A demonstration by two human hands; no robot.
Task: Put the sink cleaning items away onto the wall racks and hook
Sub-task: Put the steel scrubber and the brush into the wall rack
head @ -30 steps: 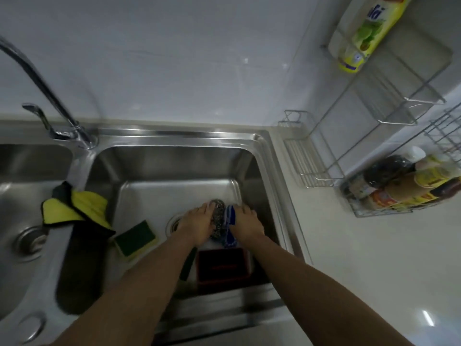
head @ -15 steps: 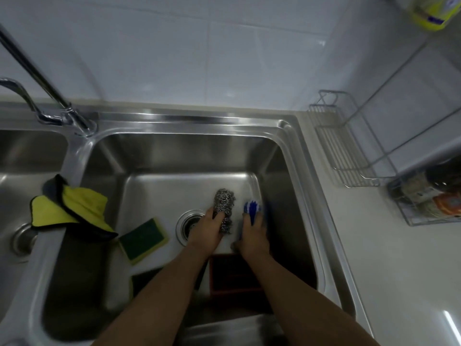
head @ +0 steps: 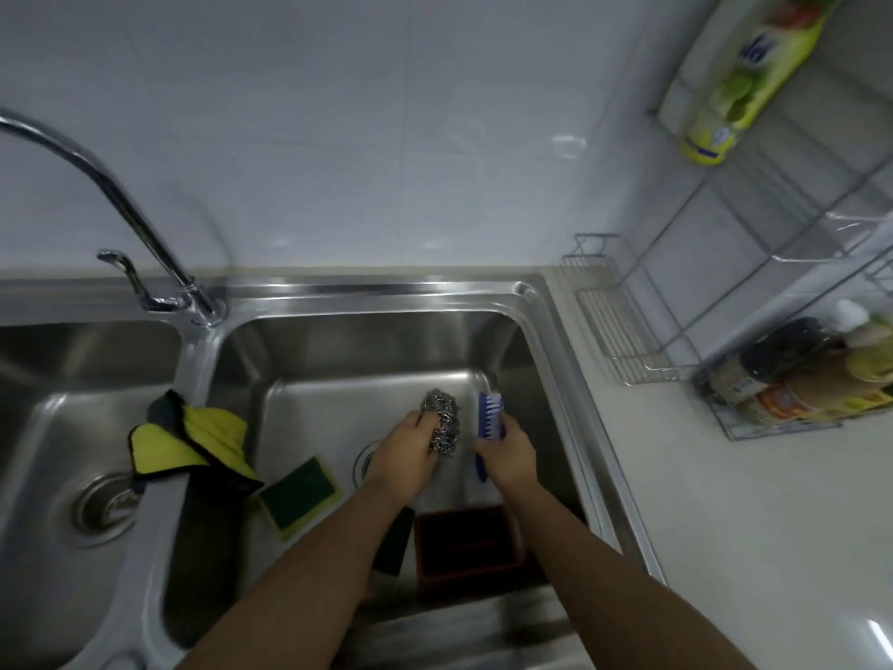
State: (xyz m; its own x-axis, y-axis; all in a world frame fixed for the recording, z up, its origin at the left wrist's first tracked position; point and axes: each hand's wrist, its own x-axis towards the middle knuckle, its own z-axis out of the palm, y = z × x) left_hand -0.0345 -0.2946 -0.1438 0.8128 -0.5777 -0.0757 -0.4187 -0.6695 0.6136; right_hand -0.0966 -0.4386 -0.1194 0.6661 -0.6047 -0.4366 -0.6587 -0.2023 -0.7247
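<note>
Inside the right sink basin [head: 338, 340], my left hand [head: 403, 452] is closed around a steel wool scrubber [head: 442, 420]. Beside it, my right hand [head: 507, 456] grips a blue scrub brush [head: 489, 418] with white bristles, its head pointing away from me. A green and yellow sponge [head: 299, 495] lies on the basin floor to the left. A yellow and dark cloth [head: 193, 435] hangs over the divider between the basins. An empty wire wall rack [head: 613, 326] is mounted at the right, low over the counter.
A dark red box [head: 466, 544] and a dark green pad [head: 394, 544] lie in the basin near me. The faucet [head: 121, 205] arches at left. A dish soap bottle [head: 744, 84] sits on an upper rack; a lower rack [head: 754, 427] holds several bottles. White countertop [head: 725, 524] stretches right.
Both hands have lifted slightly off the basin floor with the scrubber and the brush in them. The head camera tilted upward, bringing the upper rack and soap bottle back into view.
</note>
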